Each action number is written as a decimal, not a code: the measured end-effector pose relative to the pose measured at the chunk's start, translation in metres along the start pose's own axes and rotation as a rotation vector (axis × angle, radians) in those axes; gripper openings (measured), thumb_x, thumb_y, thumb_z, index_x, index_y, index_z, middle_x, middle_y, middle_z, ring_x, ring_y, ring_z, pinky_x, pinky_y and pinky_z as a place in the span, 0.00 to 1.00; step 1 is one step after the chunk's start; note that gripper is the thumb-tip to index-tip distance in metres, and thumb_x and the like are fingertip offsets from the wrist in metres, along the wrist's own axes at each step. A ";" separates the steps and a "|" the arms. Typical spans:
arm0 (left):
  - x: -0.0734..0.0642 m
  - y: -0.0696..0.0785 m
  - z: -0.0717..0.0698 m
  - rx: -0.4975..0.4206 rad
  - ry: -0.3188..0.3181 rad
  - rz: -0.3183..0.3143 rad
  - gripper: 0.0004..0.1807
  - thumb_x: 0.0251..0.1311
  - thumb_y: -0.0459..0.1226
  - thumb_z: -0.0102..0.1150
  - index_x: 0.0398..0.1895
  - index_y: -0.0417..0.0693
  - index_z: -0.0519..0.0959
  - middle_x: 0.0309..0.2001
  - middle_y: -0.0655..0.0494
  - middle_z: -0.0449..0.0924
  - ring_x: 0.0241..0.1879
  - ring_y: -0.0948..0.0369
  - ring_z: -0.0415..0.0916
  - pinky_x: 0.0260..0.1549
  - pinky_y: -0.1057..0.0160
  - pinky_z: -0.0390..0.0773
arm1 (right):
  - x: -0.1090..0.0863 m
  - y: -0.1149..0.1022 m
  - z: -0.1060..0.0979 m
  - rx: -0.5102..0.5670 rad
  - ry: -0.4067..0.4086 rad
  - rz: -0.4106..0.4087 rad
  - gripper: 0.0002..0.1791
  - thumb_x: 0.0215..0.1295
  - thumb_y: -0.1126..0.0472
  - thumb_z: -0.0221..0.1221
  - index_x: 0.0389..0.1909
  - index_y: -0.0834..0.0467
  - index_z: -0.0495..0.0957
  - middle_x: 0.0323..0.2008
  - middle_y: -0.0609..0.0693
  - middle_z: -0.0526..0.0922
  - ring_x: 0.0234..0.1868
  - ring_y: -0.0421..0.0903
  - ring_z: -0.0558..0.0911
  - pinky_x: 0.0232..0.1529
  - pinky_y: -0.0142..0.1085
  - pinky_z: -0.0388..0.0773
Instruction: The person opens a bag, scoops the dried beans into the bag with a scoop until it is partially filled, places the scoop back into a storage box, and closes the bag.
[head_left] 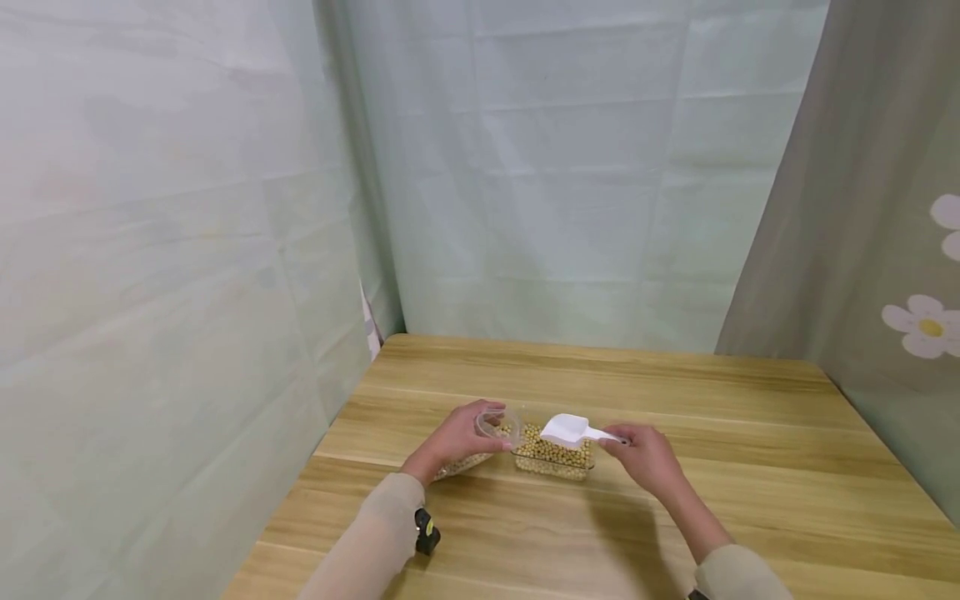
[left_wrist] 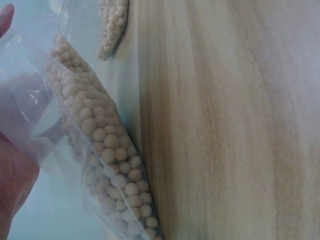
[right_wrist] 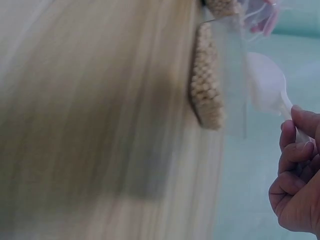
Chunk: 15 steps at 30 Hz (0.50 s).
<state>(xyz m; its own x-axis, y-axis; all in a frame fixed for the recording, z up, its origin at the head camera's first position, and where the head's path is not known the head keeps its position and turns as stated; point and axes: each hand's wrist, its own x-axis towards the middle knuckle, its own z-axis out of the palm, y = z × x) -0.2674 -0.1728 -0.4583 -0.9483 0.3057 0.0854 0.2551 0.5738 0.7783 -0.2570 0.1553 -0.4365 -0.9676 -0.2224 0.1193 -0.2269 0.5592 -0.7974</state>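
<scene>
My left hand (head_left: 459,435) holds the mouth of a clear plastic bag (left_wrist: 105,145) spread between thumb and fingers. Pale yellow soybeans fill the bag's lower part, which slants down at the table. Just right of it stands a clear rectangular container (right_wrist: 235,75) with soybeans (head_left: 552,452) inside. Pinched by its handle in my right hand (head_left: 647,454), a white plastic scoop (head_left: 567,429) hovers over the container, its bowl toward the bag. No beans show in the scoop.
Everything stands on a wood-grain table (head_left: 675,517). Pale curtains (head_left: 555,183) hang behind it and along the left, with a grey flowered curtain (head_left: 847,250) at the right. A black device (head_left: 427,532) is strapped at my left sleeve.
</scene>
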 end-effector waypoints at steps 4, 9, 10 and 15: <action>-0.001 0.001 0.000 0.000 0.001 -0.003 0.42 0.52 0.51 0.74 0.69 0.45 0.70 0.60 0.49 0.77 0.59 0.54 0.74 0.57 0.52 0.74 | -0.002 0.006 0.003 -0.032 -0.022 0.008 0.10 0.64 0.61 0.65 0.42 0.61 0.87 0.26 0.48 0.81 0.25 0.44 0.70 0.26 0.37 0.68; -0.002 0.003 0.000 -0.005 -0.001 -0.005 0.42 0.52 0.51 0.74 0.69 0.45 0.70 0.61 0.49 0.77 0.59 0.53 0.74 0.56 0.52 0.74 | -0.002 0.005 0.005 -0.132 -0.042 -0.033 0.08 0.63 0.59 0.66 0.39 0.58 0.88 0.30 0.49 0.85 0.28 0.43 0.75 0.29 0.40 0.72; -0.002 0.003 0.000 -0.005 -0.001 -0.004 0.43 0.52 0.51 0.74 0.69 0.44 0.70 0.61 0.49 0.77 0.59 0.53 0.74 0.56 0.52 0.74 | -0.002 0.004 0.006 -0.153 -0.042 -0.044 0.08 0.63 0.59 0.66 0.39 0.58 0.88 0.32 0.49 0.86 0.29 0.43 0.77 0.31 0.41 0.73; -0.002 0.003 0.001 -0.002 -0.003 -0.003 0.42 0.52 0.50 0.74 0.69 0.45 0.70 0.61 0.50 0.77 0.59 0.54 0.74 0.56 0.53 0.74 | 0.002 0.004 0.018 -0.168 -0.025 -0.052 0.08 0.63 0.59 0.65 0.38 0.58 0.88 0.31 0.49 0.86 0.27 0.42 0.76 0.28 0.40 0.72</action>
<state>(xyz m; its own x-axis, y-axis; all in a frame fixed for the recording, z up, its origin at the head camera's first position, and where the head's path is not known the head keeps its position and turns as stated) -0.2646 -0.1708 -0.4564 -0.9486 0.3060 0.0814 0.2519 0.5736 0.7795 -0.2578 0.1426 -0.4499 -0.9516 -0.2729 0.1413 -0.2936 0.6719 -0.6800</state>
